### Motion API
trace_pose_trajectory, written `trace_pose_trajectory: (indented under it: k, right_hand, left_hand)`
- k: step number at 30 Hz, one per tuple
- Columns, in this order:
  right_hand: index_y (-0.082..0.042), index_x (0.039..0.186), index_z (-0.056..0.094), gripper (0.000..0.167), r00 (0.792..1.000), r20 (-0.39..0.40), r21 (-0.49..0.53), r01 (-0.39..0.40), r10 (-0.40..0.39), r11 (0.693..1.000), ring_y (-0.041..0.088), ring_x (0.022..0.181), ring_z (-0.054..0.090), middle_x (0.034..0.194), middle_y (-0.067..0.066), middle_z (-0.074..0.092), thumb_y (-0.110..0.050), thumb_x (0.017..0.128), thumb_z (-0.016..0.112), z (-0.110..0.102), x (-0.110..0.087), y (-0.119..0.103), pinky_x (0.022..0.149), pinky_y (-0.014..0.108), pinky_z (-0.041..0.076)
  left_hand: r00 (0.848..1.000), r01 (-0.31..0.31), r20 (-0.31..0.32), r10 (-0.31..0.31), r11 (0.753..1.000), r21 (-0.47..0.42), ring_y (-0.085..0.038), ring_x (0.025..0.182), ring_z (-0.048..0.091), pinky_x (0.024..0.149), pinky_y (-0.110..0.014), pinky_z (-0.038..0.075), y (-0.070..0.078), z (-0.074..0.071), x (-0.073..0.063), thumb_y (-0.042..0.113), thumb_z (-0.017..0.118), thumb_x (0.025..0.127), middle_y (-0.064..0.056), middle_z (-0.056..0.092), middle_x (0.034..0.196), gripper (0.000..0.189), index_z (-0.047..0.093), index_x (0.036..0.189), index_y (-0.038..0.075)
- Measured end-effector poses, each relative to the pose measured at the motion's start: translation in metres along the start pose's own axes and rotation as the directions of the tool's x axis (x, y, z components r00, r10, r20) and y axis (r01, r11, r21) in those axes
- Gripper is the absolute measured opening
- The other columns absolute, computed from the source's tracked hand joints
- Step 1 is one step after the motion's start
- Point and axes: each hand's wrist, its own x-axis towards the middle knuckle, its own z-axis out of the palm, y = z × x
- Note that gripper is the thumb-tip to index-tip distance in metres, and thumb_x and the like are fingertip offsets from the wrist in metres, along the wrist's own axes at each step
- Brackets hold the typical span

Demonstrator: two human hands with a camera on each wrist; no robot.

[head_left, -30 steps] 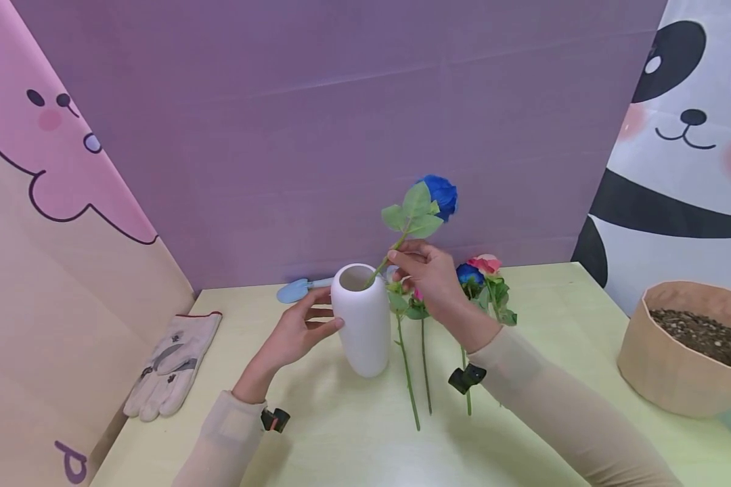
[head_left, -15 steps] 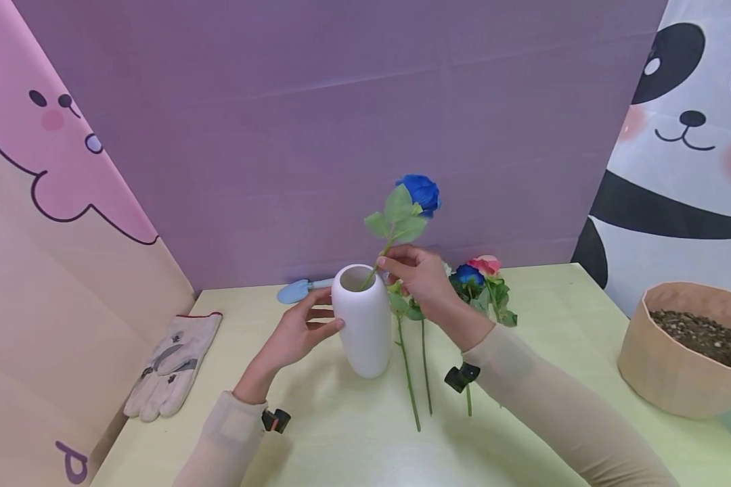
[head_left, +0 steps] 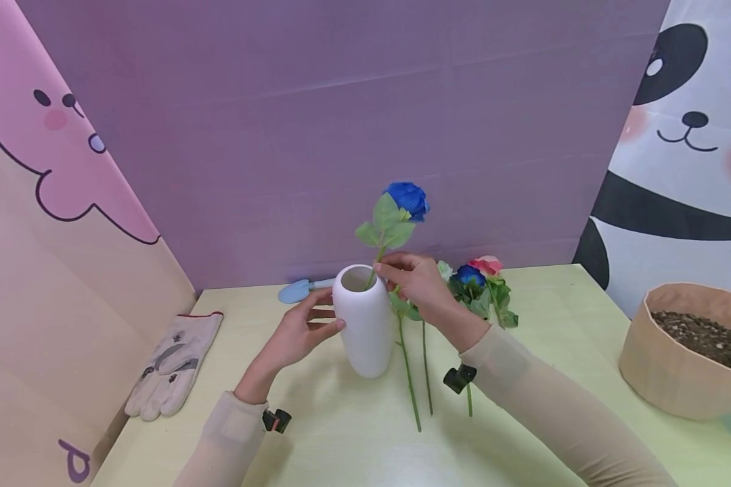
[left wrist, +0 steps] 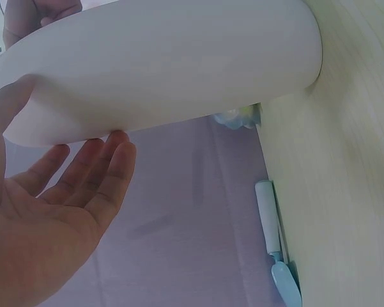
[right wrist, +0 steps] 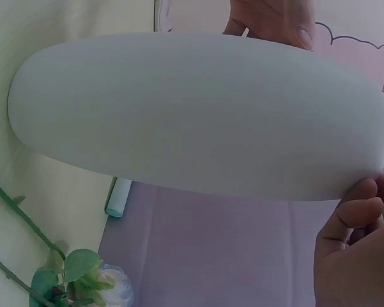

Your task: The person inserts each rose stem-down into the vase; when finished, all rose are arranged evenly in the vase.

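A white vase (head_left: 364, 331) stands upright on the table. My left hand (head_left: 295, 333) holds its left side near the top, thumb in front and fingers behind. In the left wrist view, the thumb and fingertips touch the vase wall. Beside the rim my right hand (head_left: 423, 287) pinches the green stem of a blue rose (head_left: 409, 200). The stem's lower end is inside the vase mouth, where the vase wall hides it. The rose leans slightly right above the opening. In the right wrist view, the right fingertips touch the vase near its rim.
Several flowers lie right of the vase, including another blue rose (head_left: 469, 275) and a pink one (head_left: 486, 265). A light blue trowel (head_left: 295, 291) lies behind the vase. Work gloves (head_left: 173, 365) lie at left. A tan pot (head_left: 664, 365) of soil stands at right.
My right hand has moved left and slightly down with the blue rose, whose stem now stands more upright and lower in the vase mouth. The left hand and vase have stayed put.
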Motion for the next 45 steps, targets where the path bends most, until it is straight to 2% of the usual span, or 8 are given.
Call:
trace_pose_trajectory:
  k: [16, 18, 23, 26, 32, 37, 45]
  right_hand:
    - [-0.014, 0.117, 0.071, 0.032, 1.0, 0.009, -0.048, -0.015, 0.016, 0.999, 0.024, 0.087, 0.058, 0.103, 0.004, 0.066, -0.035, 0.093, 0.071, -0.001, -0.001, 0.002, 0.058, 0.024, 0.045]
    - [-0.013, 0.118, 0.07, 0.031, 1.0, 0.014, -0.049, -0.011, 0.012, 0.999, 0.021, 0.084, 0.057, 0.099, 0.003, 0.065, -0.034, 0.094, 0.07, -0.002, -0.002, 0.003, 0.058, 0.025, 0.044]
    - [-0.006, 0.116, 0.067, 0.027, 1.0, 0.021, -0.013, -0.005, 0.006, 1.0, 0.015, 0.063, 0.049, 0.078, 0.003, 0.06, -0.025, 0.096, 0.066, -0.006, -0.008, 0.004, 0.054, 0.025, 0.04]
    - [-0.005, 0.111, 0.067, 0.024, 0.999, 0.03, -0.004, -0.011, 0.011, 1.0, 0.014, 0.062, 0.049, 0.074, 0.002, 0.058, -0.024, 0.096, 0.067, -0.009, -0.011, 0.005, 0.054, 0.025, 0.04]
    - [-0.007, 0.117, 0.067, 0.028, 0.998, 0.066, -0.024, 0.006, -0.005, 1.0, 0.017, 0.074, 0.055, 0.08, 0.001, 0.059, -0.027, 0.097, 0.066, -0.016, -0.015, 0.011, 0.056, 0.025, 0.043]
    - [-0.008, 0.119, 0.067, 0.033, 0.998, 0.065, -0.042, -0.022, 0.024, 0.999, 0.018, 0.077, 0.058, 0.084, -0.003, 0.062, -0.031, 0.095, 0.069, -0.022, -0.016, 0.016, 0.057, 0.024, 0.046]
    - [-0.011, 0.125, 0.065, 0.037, 0.997, 0.052, -0.061, -0.055, 0.058, 0.997, 0.018, 0.081, 0.062, 0.101, -0.002, 0.066, -0.033, 0.095, 0.069, -0.034, -0.021, 0.021, 0.06, 0.025, 0.048]
  left_hand:
    - [1.0, -0.004, 0.006, 0.004, 1.0, -0.007, -0.034, 0.124, 0.062, 0.1, -0.042, 0.056, -0.001, 0.0, 0.001, 0.033, 0.074, 0.091, -0.009, 0.054, 0.141, 0.065, 0.044, 0.147, 0.023]
    - [1.0, -0.002, 0.008, 0.002, 1.0, -0.007, -0.032, 0.124, 0.062, 0.1, -0.042, 0.056, -0.001, 0.0, 0.001, 0.033, 0.075, 0.091, -0.009, 0.054, 0.141, 0.065, 0.044, 0.147, 0.024]
    - [1.0, 0.0, 0.01, 0.0, 1.0, 0.001, -0.034, 0.124, 0.061, 0.1, -0.043, 0.056, -0.002, 0.0, 0.002, 0.033, 0.075, 0.091, -0.009, 0.054, 0.141, 0.065, 0.044, 0.147, 0.024]
    - [1.0, 0.007, 0.011, -0.007, 1.0, 0.006, -0.036, 0.126, 0.06, 0.1, -0.044, 0.056, -0.002, 0.0, 0.002, 0.034, 0.074, 0.091, -0.009, 0.054, 0.142, 0.065, 0.044, 0.147, 0.024]
    - [1.0, 0.013, 0.009, -0.013, 1.0, 0.021, -0.033, 0.125, 0.061, 0.1, -0.044, 0.056, -0.001, -0.001, 0.001, 0.034, 0.074, 0.091, -0.009, 0.054, 0.142, 0.065, 0.043, 0.148, 0.024]
    - [1.0, 0.016, 0.013, -0.016, 1.0, 0.019, -0.032, 0.126, 0.06, 0.102, -0.045, 0.055, -0.002, 0.0, 0.0, 0.034, 0.074, 0.091, -0.009, 0.053, 0.142, 0.066, 0.043, 0.148, 0.023]
    - [1.0, 0.014, 0.009, -0.015, 1.0, 0.021, -0.032, 0.127, 0.06, 0.102, -0.044, 0.054, -0.002, 0.001, 0.001, 0.033, 0.074, 0.091, -0.009, 0.053, 0.143, 0.067, 0.041, 0.149, 0.022]
